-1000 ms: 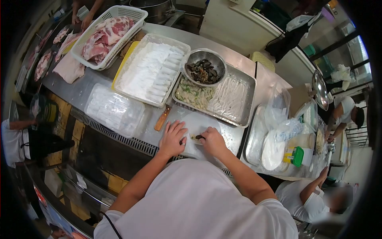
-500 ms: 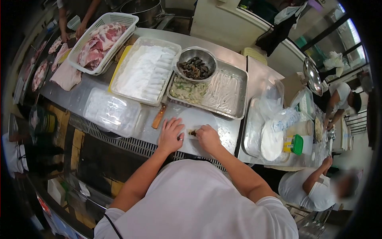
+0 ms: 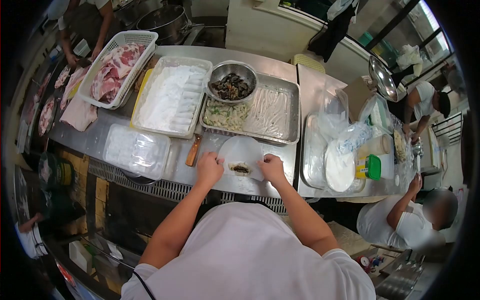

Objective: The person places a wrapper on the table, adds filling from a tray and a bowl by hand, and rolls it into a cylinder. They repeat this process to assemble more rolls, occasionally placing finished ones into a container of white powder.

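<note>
A round, thin white wrapper (image 3: 241, 149) lies on the steel table right in front of me. On its near part sits a small mound of dark and pale filling (image 3: 239, 169). My left hand (image 3: 210, 169) pinches the wrapper's left edge. Across from it, my right hand (image 3: 273, 168) grips the right edge between thumb and fingers. Just left of the wrapper lies a wooden-handled knife (image 3: 193, 151). Behind it stands a metal tray (image 3: 297, 107) with pale green-flecked filling at its left side, and a steel bowl (image 3: 216, 72) of dark pieces rests on that tray.
White rolls line one side of a plastic tub (image 3: 206, 67). Left of it are a lidded clear container (image 3: 136, 150) and a white basket (image 3: 151, 42) of raw meat. Plastic bags (image 3: 345, 147) and a green-lidded tub (image 3: 372, 167) stand right. Other people work at both sides.
My hands have moved apart from around the filling to the wrapper's two side edges. The wrapper and filling now show between them. The whole view has shifted slightly.
</note>
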### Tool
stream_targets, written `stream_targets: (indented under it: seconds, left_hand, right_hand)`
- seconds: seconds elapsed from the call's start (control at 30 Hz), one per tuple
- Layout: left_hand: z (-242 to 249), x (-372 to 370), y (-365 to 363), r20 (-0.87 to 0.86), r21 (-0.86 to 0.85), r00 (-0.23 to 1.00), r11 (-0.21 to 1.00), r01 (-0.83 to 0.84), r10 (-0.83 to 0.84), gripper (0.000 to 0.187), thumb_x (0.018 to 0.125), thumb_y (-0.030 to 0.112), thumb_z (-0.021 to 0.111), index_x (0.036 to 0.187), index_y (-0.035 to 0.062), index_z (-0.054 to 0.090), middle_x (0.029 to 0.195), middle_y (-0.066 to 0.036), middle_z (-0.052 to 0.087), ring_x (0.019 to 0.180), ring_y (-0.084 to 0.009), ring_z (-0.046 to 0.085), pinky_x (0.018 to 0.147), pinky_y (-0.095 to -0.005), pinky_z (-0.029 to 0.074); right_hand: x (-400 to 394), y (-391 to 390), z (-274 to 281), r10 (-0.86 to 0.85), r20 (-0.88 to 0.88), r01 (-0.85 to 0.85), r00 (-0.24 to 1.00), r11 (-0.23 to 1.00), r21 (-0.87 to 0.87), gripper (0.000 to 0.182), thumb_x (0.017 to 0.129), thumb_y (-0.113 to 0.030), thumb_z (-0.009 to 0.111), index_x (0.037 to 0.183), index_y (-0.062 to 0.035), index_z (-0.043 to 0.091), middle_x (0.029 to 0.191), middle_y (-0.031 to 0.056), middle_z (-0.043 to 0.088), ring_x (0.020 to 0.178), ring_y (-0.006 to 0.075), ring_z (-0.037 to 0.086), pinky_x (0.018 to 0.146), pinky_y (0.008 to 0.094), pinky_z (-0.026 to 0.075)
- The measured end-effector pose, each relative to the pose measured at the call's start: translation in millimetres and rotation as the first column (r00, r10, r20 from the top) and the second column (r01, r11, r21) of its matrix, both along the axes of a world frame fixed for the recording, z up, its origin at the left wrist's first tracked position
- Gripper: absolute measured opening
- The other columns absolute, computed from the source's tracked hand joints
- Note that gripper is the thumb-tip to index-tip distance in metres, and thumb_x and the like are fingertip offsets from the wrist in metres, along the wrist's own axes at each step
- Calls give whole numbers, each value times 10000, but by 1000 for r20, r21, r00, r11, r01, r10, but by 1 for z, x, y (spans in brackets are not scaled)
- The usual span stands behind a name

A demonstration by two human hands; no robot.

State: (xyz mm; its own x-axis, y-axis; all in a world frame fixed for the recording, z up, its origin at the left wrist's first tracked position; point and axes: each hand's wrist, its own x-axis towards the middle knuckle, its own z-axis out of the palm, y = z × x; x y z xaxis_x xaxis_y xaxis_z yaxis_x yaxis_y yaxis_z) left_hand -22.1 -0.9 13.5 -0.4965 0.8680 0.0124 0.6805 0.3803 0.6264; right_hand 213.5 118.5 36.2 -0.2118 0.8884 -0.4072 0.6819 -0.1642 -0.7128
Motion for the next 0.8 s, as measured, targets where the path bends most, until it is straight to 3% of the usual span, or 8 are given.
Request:
stream_targets:
  seconds: [0.03,0.13,0.3,0.4,0.6,0.7,0.73,0.8]
  left_hand:
    - [3,0,-3,90,-33,995,999,-39,41,241,929,204,821,925,-9,710,999,-204,714,955,-427,679,867,-509,544]
    - [6,-1,-14,282,-103,949,988,-114,139,243,939,206,825,939,-9,711,924,-210,754,845,-425,720,781,-503,567]
    - [5,6,-36,391,-43,908,988,-145,151,273,951,232,837,979,-21,737,875,-215,763,804,-388,743,744,-480,556]
    - [-11,2,-50,490,-177,870,984,37,56,262,976,227,818,960,-21,733,795,-162,752,726,-286,726,703,-438,551]
    - [29,26,-52,522,-100,846,993,-66,109,207,924,146,839,1018,-8,738,889,-148,759,823,-348,730,774,-470,572]
    - [29,35,-44,100,367,980,922,123,-170,159,875,67,838,951,22,705,1069,-143,749,971,-350,711,820,-468,565]
    - [25,34,-39,58,363,961,902,233,-272,160,823,51,817,944,51,712,1273,-148,705,1152,-400,649,936,-505,536]
    - [21,37,-29,-57,321,914,859,398,-402,188,806,49,801,969,58,708,1292,-151,702,1186,-404,642,988,-517,520]
  right_hand:
    - [1,-4,5,-73,-128,63,989,995,-77,311,883,-261,841,1034,9,815,921,148,809,778,266,747,737,419,596]
    - [10,-10,30,-66,-99,25,993,931,-364,265,905,-220,861,984,29,814,888,86,787,779,180,695,716,367,572]
    - [18,-36,-6,19,-119,-45,993,975,-218,303,905,-236,859,1012,43,806,884,142,801,775,238,731,747,390,581]
    - [10,-44,-1,59,14,-58,998,997,-48,271,913,-218,817,988,39,783,855,184,787,768,293,744,750,412,585]
    - [-12,-69,30,49,16,-51,999,987,153,236,927,-207,775,916,24,727,796,185,751,745,325,734,722,432,581]
    - [-20,-77,29,113,-17,-106,993,967,231,206,940,-175,743,903,22,695,833,205,735,797,390,732,752,471,581]
    - [-22,-79,26,141,-22,-130,990,955,266,194,938,-163,747,906,21,695,851,209,732,814,399,730,759,479,581]
    - [-24,-81,22,196,-21,-178,980,926,334,164,930,-138,755,921,16,699,907,216,730,869,411,724,784,489,581]
